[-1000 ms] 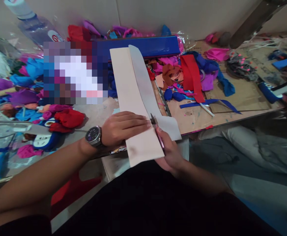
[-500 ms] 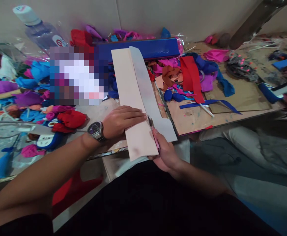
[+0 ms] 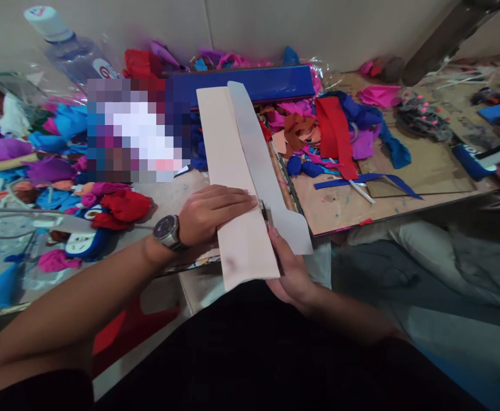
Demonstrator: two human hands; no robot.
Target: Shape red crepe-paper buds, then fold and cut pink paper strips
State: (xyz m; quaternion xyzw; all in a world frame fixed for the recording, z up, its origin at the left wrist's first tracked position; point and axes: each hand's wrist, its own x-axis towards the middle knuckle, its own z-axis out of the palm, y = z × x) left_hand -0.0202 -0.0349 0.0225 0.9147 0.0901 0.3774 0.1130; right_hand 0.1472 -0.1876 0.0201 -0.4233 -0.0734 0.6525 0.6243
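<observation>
A long pale pink sheet (image 3: 226, 162) lies lengthwise on the work board, with a grey strip (image 3: 258, 157) beside its right edge. My left hand (image 3: 209, 214), a watch on its wrist, presses flat on the pink sheet near its front end. My right hand (image 3: 290, 268) grips a small cutter (image 3: 263, 211) whose dark tip sits in the seam between the pink sheet and the grey strip, just right of my left fingertips. The cutter's handle is mostly hidden in my fist.
Coloured scraps in red, blue, pink and purple pile up left and behind. A blue box (image 3: 250, 83) lies at the back, a plastic bottle (image 3: 68, 48) at the upper left. A cardboard board (image 3: 404, 171) with red and blue strips lies to the right.
The cutter and my right hand have drawn slightly back toward me along the seam. My left hand stays pressed on the pink sheet. The view has shifted a little.
</observation>
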